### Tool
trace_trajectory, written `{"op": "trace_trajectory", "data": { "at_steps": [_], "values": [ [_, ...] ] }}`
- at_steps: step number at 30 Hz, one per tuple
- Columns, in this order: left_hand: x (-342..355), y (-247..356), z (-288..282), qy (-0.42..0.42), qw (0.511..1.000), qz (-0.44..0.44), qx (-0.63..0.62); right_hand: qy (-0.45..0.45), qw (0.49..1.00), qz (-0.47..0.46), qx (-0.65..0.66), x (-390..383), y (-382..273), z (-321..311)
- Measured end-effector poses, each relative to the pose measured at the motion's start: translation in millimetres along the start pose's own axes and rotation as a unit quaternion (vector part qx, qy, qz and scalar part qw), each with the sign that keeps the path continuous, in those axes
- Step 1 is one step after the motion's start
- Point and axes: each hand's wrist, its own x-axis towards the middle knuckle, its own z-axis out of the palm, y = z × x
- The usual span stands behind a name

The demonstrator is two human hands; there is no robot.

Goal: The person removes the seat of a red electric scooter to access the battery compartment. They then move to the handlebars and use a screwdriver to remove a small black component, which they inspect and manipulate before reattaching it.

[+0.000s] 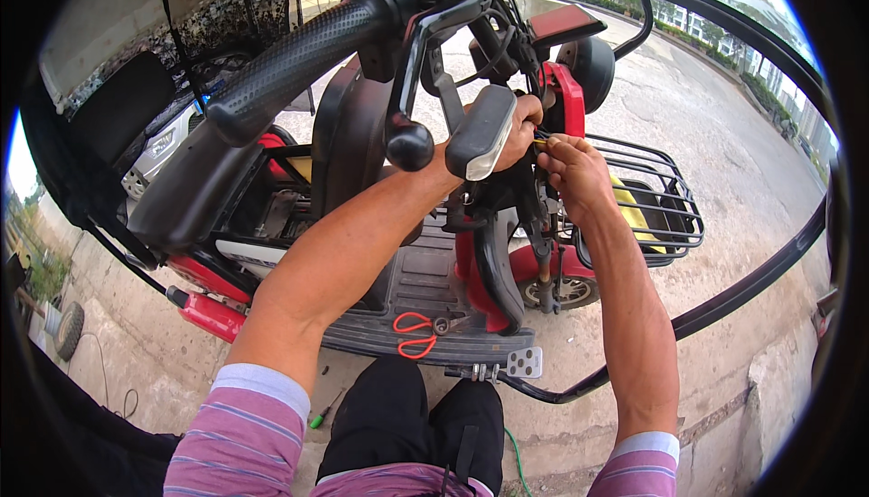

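Note:
A red and black electric scooter (566,90) stands before me, with a textured handlebar grip (290,62) and a black lever. My left hand (520,130) reaches behind the grey-black mirror-shaped part (480,130) to the front column, fingers curled; what they hold is partly hidden. Just right of it, my right hand (570,162) pinches thin wires (543,139), some yellow, at the column. On the ribbed footboard (416,271) lie orange-handled snips (412,323) beside a small metal piece (441,326).
A black wire basket (679,207) holding something yellow is at the front. A curved black tube (742,289) runs around the right. A green-handled screwdriver (319,419) lies on the concrete by my legs, with a tire (70,329) farther left and a green hose (518,461).

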Motion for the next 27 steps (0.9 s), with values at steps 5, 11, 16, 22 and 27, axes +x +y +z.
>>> {"op": "trace_trajectory", "data": {
  "at_steps": [5, 11, 16, 22, 27],
  "values": [
    [0, 0, -5, -0.068, 0.997, 0.001, -0.029, -0.009, 1.000, -0.010, 0.018, -1, 0, 4],
    [15, 2, -20, -0.185, 0.979, 0.024, 0.087, -0.016, 1.000, -0.018, -0.011, 0, 1, 3],
    [26, -8, -22, -0.220, 0.969, 0.045, 0.101, -0.017, 0.999, -0.025, -0.011, 1, 3, 2],
    [20, -23, -15, -0.179, 0.984, 0.020, -0.019, -0.024, 0.997, -0.071, -0.003, -6, 2, 9],
    [16, -26, -12, -0.165, 0.984, 0.004, -0.061, -0.020, 0.996, -0.089, -0.010, 2, 11, 7]
  ]
}}
